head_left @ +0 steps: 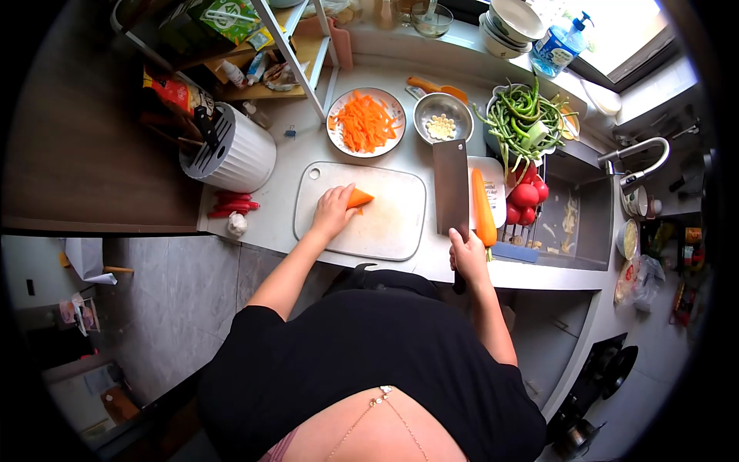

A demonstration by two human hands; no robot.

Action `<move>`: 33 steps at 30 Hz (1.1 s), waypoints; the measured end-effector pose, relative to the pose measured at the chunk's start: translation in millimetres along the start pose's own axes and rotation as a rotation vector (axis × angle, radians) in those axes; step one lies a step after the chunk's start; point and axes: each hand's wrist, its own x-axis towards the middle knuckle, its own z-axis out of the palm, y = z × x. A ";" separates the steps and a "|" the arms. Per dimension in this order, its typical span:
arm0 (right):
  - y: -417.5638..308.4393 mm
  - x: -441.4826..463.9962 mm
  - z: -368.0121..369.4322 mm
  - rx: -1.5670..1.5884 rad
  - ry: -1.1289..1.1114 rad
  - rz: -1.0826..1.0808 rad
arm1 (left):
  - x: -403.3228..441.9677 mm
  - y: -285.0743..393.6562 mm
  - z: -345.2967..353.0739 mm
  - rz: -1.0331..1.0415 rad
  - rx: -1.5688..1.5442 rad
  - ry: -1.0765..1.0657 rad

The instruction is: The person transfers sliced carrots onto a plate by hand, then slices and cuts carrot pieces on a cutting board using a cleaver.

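Carrot piece (pixel 359 198) under the left hand (pixel 334 212), cleaver (pixel 452 185) in the right hand (pixel 469 256)

The carrot piece lies on the board (pixel 385 231), left of its middle, with its cut, tapering end toward the right. The left hand is closed over its other end, fingers curled onto it and touching it. A small orange scrap (pixel 359 212) sits just beside it.

Right of the board, the right hand is clamped around the cleaver's handle, near the counter's front edge. The blade points away from the body, upright in the view, apart from the carrot piece; whether it touches the counter cannot be told. Just right of the blade lies a whole carrot (pixel 483 208), lengthwise.

Beyond the board stands a plate (pixel 336 145) heaped with orange shreds (pixel 366 122). To its right, a metal bowl (pixel 463 114) holds pale cloves (pixel 441 127), with an orange utensil (pixel 439 88) behind it. Farther right are green beans (pixel 523 112), piled high, and red tomatoes (pixel 526 195) next to the sink (pixel 586 250).

On the left side, a white ribbed holder (pixel 248 150) stands at the back of red chillies (pixel 233 203) and a garlic bulb (pixel 237 224). A small clip (pixel 290 132) lies between the holder and the plate.
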 end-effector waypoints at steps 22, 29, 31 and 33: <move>7.3 6.3 16.1 -0.347 -0.018 -0.122 | 13.7 68.1 16.5 -0.604 -0.390 -0.675; -0.5 4.8 28.0 -0.569 -0.051 -0.234 | -14.7 79.8 5.4 -0.021 -0.104 0.039; 3.5 3.0 31.6 -0.626 -0.067 -0.312 | -24.7 70.7 18.4 0.233 -0.122 0.176; 6.1 3.3 35.7 -0.723 -0.077 -0.421 | -30.0 66.7 31.9 0.270 -0.134 0.200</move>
